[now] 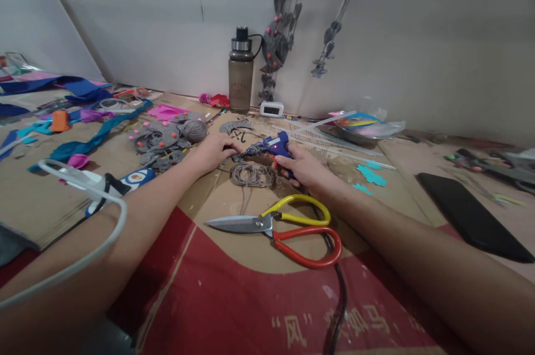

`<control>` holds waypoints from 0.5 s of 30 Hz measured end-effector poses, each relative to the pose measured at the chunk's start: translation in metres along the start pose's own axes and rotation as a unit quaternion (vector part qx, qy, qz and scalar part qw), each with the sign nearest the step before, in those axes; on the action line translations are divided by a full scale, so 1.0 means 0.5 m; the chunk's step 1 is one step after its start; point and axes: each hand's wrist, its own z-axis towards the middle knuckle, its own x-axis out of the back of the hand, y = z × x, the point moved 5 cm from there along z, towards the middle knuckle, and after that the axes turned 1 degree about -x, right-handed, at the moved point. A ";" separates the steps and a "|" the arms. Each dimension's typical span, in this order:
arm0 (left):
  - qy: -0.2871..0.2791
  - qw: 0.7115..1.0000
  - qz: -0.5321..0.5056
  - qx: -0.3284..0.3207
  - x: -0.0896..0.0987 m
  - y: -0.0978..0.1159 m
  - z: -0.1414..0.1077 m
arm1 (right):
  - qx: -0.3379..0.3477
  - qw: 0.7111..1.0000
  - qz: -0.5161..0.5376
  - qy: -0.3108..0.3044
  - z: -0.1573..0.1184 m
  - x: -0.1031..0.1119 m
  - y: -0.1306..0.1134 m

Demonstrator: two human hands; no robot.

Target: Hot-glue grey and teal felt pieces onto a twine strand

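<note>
My right hand is wrapped round a blue hot glue gun, its small red light lit and its nozzle pointing left. The fingers of my left hand are pinched together by the nozzle, at a small grey felt piece partly hidden by the fingertips and the nozzle. Just below the nozzle lies a coil of grey cord. Nearer to me, scissors with a yellow and a red handle lie partly spread, blades to the left. A grey felt crescent rests beyond my left hand.
Grey felt pieces with pink dots and a ball of grey yarn lie left. A bottle and small clock stand by the wall. Glue sticks, turquoise cutouts and a black phone are right. A white cable crosses my left forearm.
</note>
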 end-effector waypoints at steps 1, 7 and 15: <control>0.000 1.000 0.001 0.000 0.000 0.000 0.000 | -0.003 1.000 -0.004 0.000 0.000 0.001 0.000; 0.001 1.000 0.004 0.000 0.002 0.000 -0.001 | -0.010 1.000 0.016 -0.008 -0.007 0.013 0.003; -0.003 1.000 -0.007 0.007 0.002 0.003 -0.001 | -0.010 1.000 0.005 -0.008 -0.001 0.009 0.006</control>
